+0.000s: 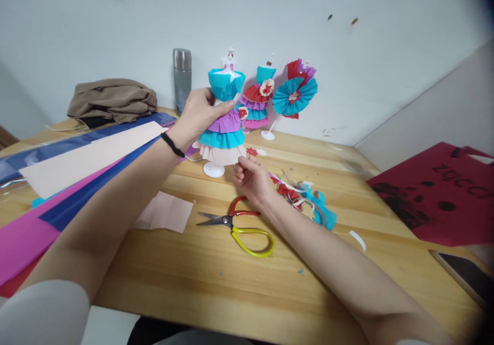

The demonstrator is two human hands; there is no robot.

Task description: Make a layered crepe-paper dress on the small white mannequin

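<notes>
My left hand is wrapped around the waist of a small white mannequin on a round base, its thumb pressed on the front. The mannequin wears a paper dress with a teal top and purple, teal and pale pink ruffles; a small red and cream flower sits at the hip. Between the thumb and fingers of my right hand is the right edge of the pale pink paper at the hem. Scissors with one red and one yellow handle lie partly opened below my right wrist.
Two other dressed mannequins stand behind. Paper strips lie at left, a folded pale pink piece nearer. Paper scraps lie right. A flask, brown cloth, red bag and phone surround the workspace.
</notes>
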